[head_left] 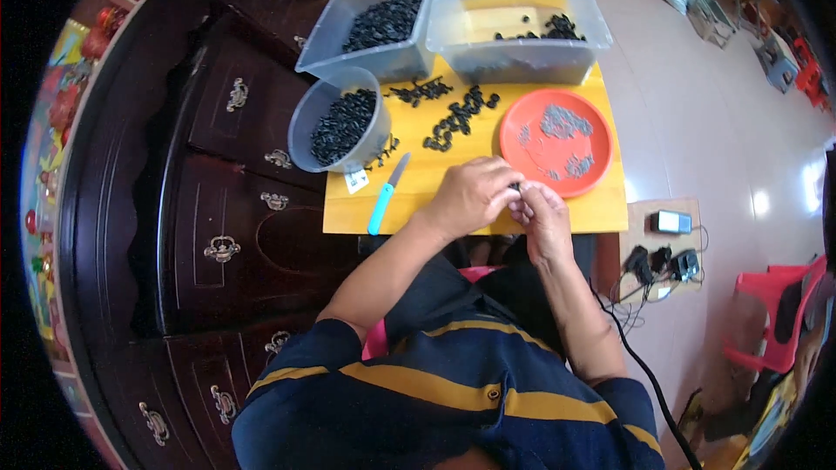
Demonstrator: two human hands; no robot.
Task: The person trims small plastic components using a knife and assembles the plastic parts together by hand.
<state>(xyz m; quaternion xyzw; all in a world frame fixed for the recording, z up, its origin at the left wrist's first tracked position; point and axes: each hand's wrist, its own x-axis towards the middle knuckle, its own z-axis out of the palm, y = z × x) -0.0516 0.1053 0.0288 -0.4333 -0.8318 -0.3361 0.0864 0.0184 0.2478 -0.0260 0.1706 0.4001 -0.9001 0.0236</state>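
Over the near edge of the yellow table, my two hands meet fingertip to fingertip. My left hand and my right hand both pinch a small black part, mostly covered by the fingers. Just beyond them sits a red round plate with heaps of small grey pieces. Loose black parts lie in a cluster on the table, left of the plate. A knife with a turquoise handle rests to the left of my left forearm.
A round clear tub full of black parts stands at the table's left. Behind are two clear plastic bins, the right bin holding fewer parts. A dark wooden cabinet flanks the left; chargers with cables lie at right.
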